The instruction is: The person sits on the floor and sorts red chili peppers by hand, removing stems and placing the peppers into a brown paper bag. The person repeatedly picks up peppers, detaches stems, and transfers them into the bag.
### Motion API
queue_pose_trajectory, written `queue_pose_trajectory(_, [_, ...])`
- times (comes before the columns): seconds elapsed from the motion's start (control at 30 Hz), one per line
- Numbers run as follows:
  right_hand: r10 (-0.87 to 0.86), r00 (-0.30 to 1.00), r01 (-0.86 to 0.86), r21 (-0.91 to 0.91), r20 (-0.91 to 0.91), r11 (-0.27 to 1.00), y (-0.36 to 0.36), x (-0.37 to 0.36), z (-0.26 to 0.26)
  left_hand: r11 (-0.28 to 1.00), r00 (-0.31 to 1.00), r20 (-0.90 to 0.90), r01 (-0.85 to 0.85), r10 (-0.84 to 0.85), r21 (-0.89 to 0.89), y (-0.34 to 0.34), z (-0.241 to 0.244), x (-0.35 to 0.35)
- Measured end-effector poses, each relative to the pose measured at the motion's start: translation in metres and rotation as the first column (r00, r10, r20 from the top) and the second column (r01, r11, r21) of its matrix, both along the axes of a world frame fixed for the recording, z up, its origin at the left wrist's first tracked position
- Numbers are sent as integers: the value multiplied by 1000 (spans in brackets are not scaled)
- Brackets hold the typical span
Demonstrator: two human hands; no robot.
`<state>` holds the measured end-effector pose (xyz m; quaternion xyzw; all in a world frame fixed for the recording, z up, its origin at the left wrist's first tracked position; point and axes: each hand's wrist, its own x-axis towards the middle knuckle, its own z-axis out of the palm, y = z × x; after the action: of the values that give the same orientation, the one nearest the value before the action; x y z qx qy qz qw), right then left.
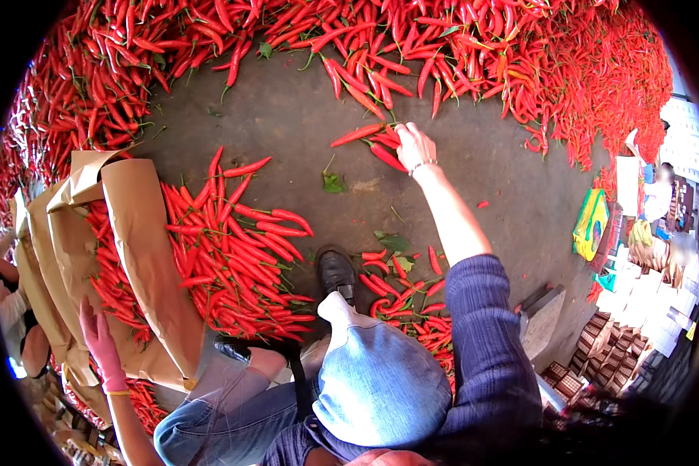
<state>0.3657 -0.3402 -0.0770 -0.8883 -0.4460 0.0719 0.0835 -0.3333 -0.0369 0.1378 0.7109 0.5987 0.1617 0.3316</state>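
Note:
My right hand (413,145), bare with a bracelet at the wrist, reaches out over the floor with curled fingers around a few red chilli peppers (387,158). Their tips point out to the left and below it. Far to the left, my left hand (102,349) wears a pink glove, its fingers stretched out and apart beside brown paper bags (137,198). It holds nothing that I can see. Red chillies (116,279) show inside the nearest bag. Between that bag and my black shoe (335,271) lies a heap of chillies (239,262), mostly pointing the same way.
A great bank of red chillies (384,35) curves around the far side. Loose chillies (408,291) and leaves (334,183) lie on the grey floor (279,116). At right are a grey board (544,320), a yellow-green bag (591,224), brown crates (606,349) and other people (658,198).

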Motion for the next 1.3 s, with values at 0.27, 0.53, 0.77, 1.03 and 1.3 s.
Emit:
queue_pose_trajectory(0.27, [-1,993,-28,-239,-119,971,8,12,15,936,938,-142,332,-315,118,-29,36,106])
queue_pose_trajectory(0.53, [-158,962,106,-227,-223,968,16,-52,15,943,933,-167,330,-319,42,-55,42,154])
queue_pose_trajectory(0.77, [590,643,-402,441,-488,802,95,-252,13,943,940,-118,329,-321,59,-54,29,157])
queue_pose_trajectory(1.03, [-127,918,277,376,-376,884,161,-15,49,968,973,-97,221,-210,119,-62,45,122])
queue_pose_trajectory(1.3, [-95,930,175,200,-355,964,169,18,-22,751,751,24,659,-660,29,-79,-24,244])
